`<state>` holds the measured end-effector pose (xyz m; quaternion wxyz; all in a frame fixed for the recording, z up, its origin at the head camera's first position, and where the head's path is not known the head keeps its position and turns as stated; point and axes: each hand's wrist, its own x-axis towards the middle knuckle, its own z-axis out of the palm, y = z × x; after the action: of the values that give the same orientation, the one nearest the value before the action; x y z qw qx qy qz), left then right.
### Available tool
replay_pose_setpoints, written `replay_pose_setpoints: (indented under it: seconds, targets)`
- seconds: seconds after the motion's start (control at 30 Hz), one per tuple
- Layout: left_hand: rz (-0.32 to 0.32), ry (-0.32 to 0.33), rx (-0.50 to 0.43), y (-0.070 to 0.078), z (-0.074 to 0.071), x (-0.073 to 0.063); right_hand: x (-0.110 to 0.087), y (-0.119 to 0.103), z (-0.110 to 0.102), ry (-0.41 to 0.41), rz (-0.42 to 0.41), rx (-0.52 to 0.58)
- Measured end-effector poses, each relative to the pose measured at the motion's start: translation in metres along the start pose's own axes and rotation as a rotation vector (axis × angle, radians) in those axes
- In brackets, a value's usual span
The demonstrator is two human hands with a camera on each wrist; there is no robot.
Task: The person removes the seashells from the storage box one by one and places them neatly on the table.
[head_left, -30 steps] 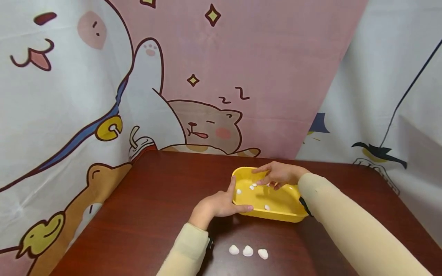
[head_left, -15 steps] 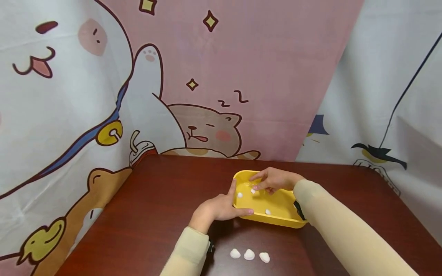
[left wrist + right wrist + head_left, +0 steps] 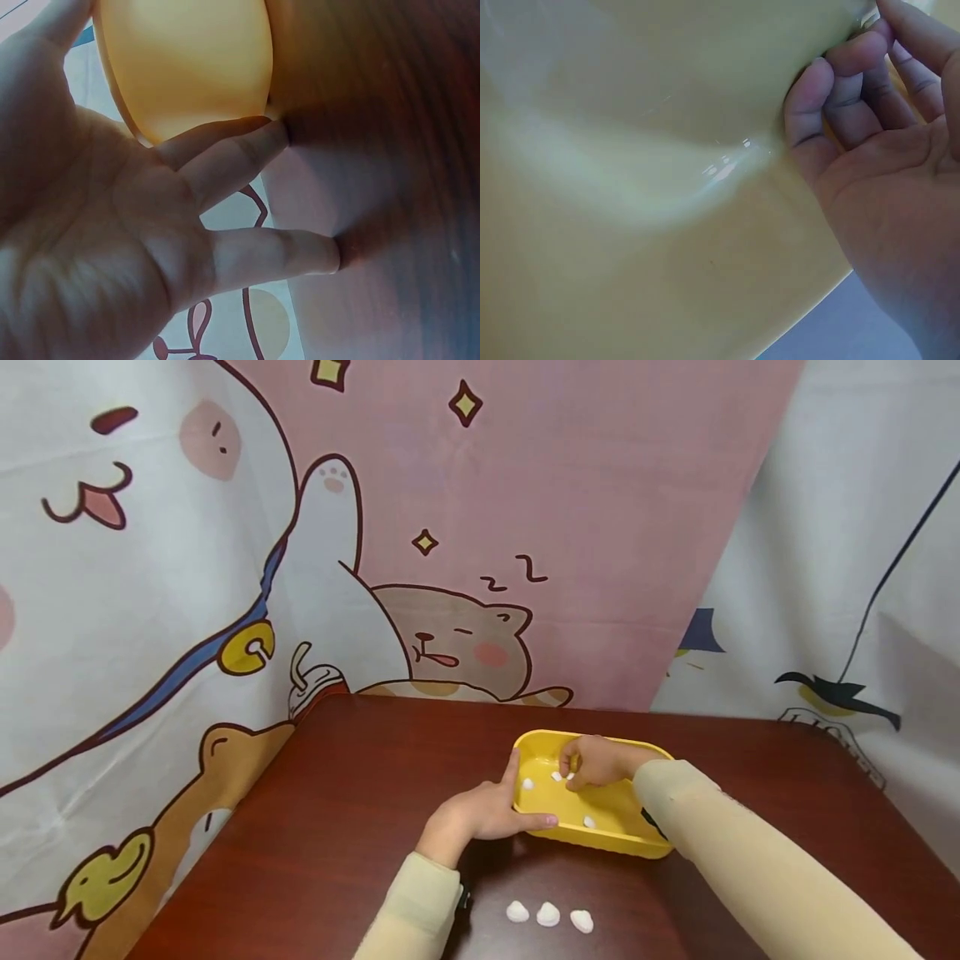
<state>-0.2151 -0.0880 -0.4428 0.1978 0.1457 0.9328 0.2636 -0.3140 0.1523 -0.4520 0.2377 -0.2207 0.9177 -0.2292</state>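
In the head view, my left hand (image 3: 483, 810) lies against the left end of the yellow tray (image 3: 611, 839), its thumb along the near rim and a finger up the left side. The left wrist view shows its fingers straight and spread, with two fingertips at the tabletop. Inside the tray, my right hand (image 3: 596, 762) is curled, with thumb and fingertips pinching a small white shell (image 3: 571, 775). Close to its left lies another white shell (image 3: 557, 776). Further shells sit by the left wall (image 3: 528, 784) and near the front wall (image 3: 588, 822). The curled fingers largely hide the pinched shell.
Three white shells, left (image 3: 517, 912), middle (image 3: 548, 914) and right (image 3: 581, 921), lie in a row on the dark wooden table (image 3: 360, 827), in front of the tray. A cartoon-printed cloth (image 3: 600, 527) hangs behind the table.
My right hand's extended fingers have drawn in and curled together around one shell, pulling it a little rightward from its neighbour. The left hand keeps its place on the tray.
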Motion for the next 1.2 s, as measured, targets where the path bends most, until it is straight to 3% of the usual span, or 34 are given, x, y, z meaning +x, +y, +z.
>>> replay_pose_setpoints:
  seconds: [0.1, 0.23, 0.33, 0.7, 0.83, 1.03, 1.2]
  targets:
    - [-0.005, -0.005, -0.021, -0.001, 0.003, 0.000, -0.001, 0.002, 0.002, -0.024, -0.006, 0.041]
    - [-0.018, -0.014, -0.016, -0.001, 0.005, -0.001, -0.006, 0.001, 0.007, -0.070, 0.011, 0.173]
    - [-0.013, -0.016, -0.003, -0.002, 0.006, 0.001, -0.007, -0.001, 0.011, -0.060, 0.023, 0.210]
    - [0.008, -0.015, 0.007, -0.002, 0.004, 0.001, 0.008, -0.012, 0.025, 0.055, -0.057, -0.047]
    - [0.014, -0.014, 0.009, -0.003, 0.004, 0.002, 0.004, -0.023, 0.020, 0.008, -0.063, -0.047]
    - [0.006, -0.007, 0.010, -0.002, 0.003, 0.003, -0.016, -0.030, -0.005, -0.074, -0.040, 0.118]
    - [-0.012, -0.003, 0.004, 0.000, 0.002, 0.001, -0.041, -0.012, -0.011, 0.006, 0.048, 0.280]
